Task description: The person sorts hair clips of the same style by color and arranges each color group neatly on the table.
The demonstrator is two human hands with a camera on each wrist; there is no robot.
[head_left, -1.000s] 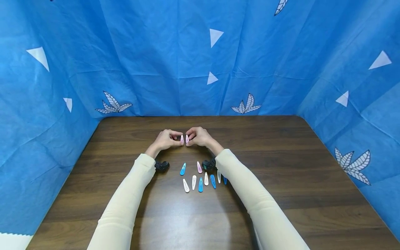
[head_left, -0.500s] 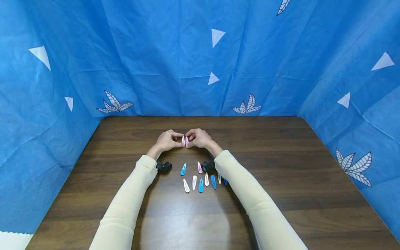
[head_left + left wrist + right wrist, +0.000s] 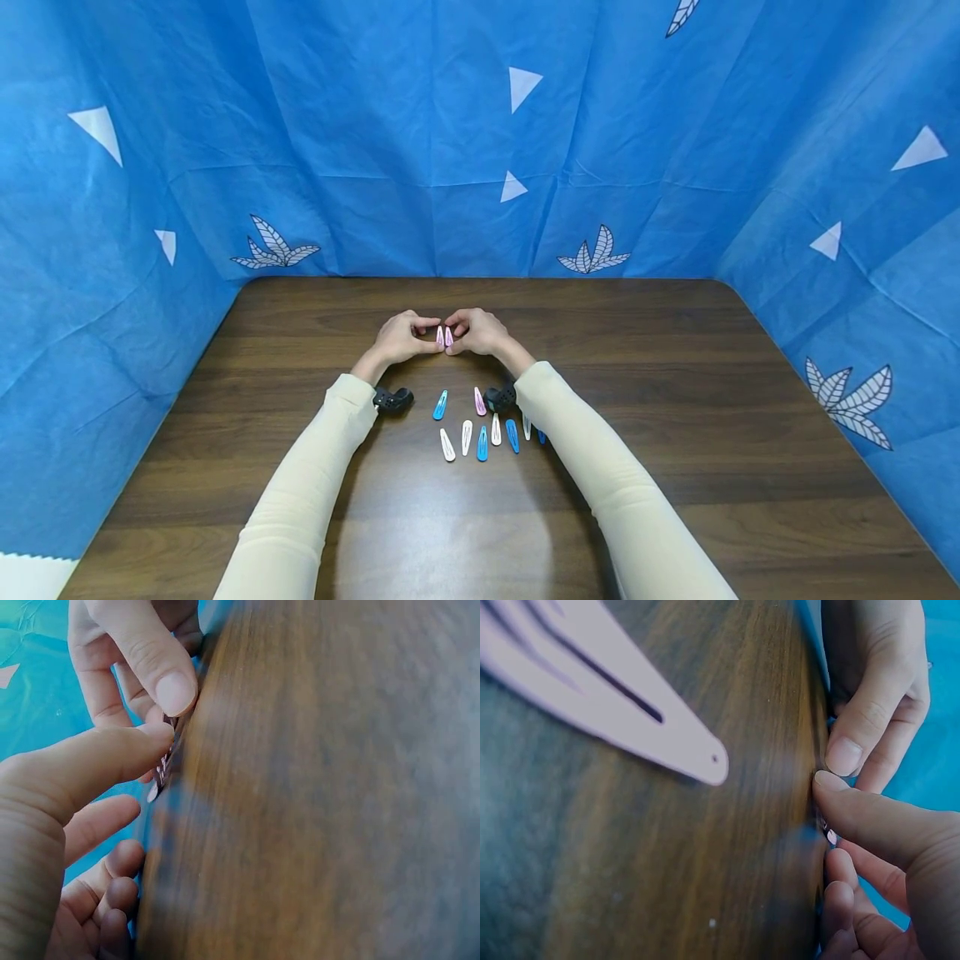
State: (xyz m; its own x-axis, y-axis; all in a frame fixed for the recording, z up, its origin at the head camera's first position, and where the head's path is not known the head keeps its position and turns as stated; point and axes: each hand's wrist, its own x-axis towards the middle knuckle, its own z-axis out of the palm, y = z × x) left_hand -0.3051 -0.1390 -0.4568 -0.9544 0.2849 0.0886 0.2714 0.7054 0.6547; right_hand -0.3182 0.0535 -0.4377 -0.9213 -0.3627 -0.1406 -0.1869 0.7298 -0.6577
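Two pink hair clips stand side by side near the table's back: the left clip point(image 3: 440, 336) between thumb and forefinger of my left hand point(image 3: 397, 337), the right clip point(image 3: 449, 336) pinched by my right hand point(image 3: 482, 332). The thumbs nearly meet at the clips' lower ends. In the left wrist view my left hand point(image 3: 82, 772) pinches a clip largely hidden behind the thumb. My right hand point(image 3: 900, 840) in the right wrist view also covers most of its clip. Another pink clip point(image 3: 480, 402) lies on the table below the hands.
Several clips lie nearer the front of the wooden table point(image 3: 675, 400), among them a blue clip point(image 3: 440, 405), a white clip point(image 3: 447, 446) and a darker blue clip point(image 3: 512, 436). Some lie partly under the right sleeve point(image 3: 600, 467). A blue curtain point(image 3: 360, 125) hangs behind.
Over the last second my left hand has moved slightly right, bringing its pink clip close beside the one in my right hand. Since half a second ago both hands look nearly still.
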